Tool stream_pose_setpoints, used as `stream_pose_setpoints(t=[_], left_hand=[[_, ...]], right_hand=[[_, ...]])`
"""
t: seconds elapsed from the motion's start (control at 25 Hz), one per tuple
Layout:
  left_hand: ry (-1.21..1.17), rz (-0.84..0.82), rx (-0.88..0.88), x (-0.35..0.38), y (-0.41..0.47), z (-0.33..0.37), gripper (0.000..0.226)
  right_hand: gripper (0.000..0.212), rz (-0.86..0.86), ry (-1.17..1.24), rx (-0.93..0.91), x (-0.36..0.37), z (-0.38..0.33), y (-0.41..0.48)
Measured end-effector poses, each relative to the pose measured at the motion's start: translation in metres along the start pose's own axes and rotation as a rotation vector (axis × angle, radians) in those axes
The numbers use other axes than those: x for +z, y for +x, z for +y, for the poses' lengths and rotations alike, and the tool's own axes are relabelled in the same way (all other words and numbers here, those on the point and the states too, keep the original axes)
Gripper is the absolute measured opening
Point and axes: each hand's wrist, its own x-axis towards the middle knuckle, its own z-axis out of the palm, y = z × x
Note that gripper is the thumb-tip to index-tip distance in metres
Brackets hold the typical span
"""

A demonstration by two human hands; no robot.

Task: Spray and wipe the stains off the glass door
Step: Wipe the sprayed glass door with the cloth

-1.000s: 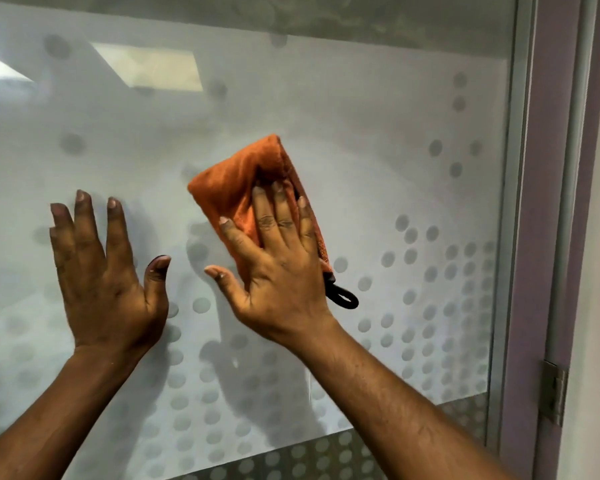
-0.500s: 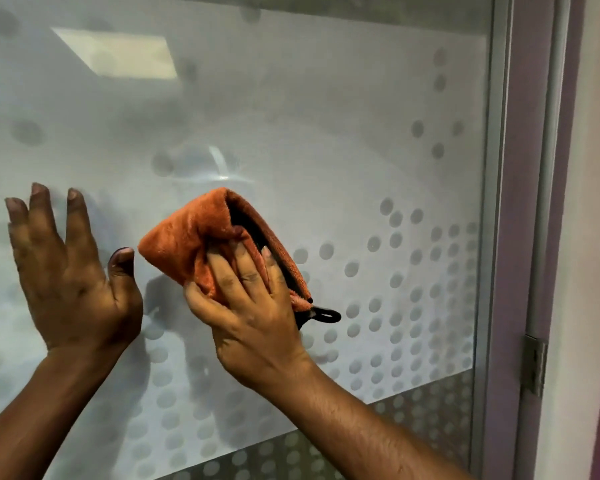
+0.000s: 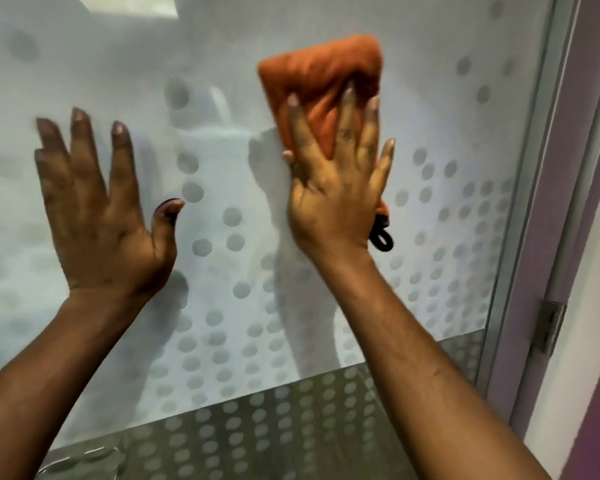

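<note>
since half a second ago the right hand [image 3: 336,188] has swept the cloth [image 3: 321,81] up and to the right across the glass [image 3: 222,57]; before, the cloth sat low, close to the left thumb, and now it is high on the pane, well apart from the left hand [image 3: 101,216].

right hand lies flat on the cloth, fingers [image 3: 347,112] spread wide and pointing up, pressing it against the glass. the orange cloth is folded into a thick pad; its upper half shows above the fingertips and its lower part is hidden under the palm. a black loop [image 3: 381,237] hangs out beside the right wrist, on the side toward the frame [image 3: 520,209].

left hand is open, fingers fanned and thumb out to the side, palm toward the glass; whether it fully touches cannot be told through the blur. it holds nothing.

the glass is frosted, with rows of grey dots thickening toward the lower right, and a darker clear band along the bottom. a pale reflected light patch [image 3: 129,1] sits at the top left edge. right of the metal frame a hinge [image 3: 548,327] shows on the purple door post [image 3: 589,98].
</note>
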Motion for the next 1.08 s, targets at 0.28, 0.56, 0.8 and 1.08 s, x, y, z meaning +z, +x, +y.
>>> stream_pose_setpoints(t=[0.28, 0.56, 0.8, 1.08], left_hand=[[0.064, -0.024, 0.096, -0.031, -0.003, 0.030, 0.072], [0.020, -0.060, 0.143, -0.023, -0.009, 0.026, 0.076], [-0.041, -0.127, 0.092, -0.002, -0.013, 0.011, 0.077], [-0.069, -0.095, 0.061, 0.015, -0.017, 0.000, 0.080]], right_hand=[[0.052, 0.089, -0.056, 0.200, 0.000, 0.050, -0.032], [0.053, -0.005, 0.001, 0.064, -0.008, 0.079, -0.187], [0.042, -0.273, -0.040, -0.327, -0.010, 0.070, -0.318], [0.046, -0.101, -0.041, -0.383, -0.002, 0.053, -0.228]])
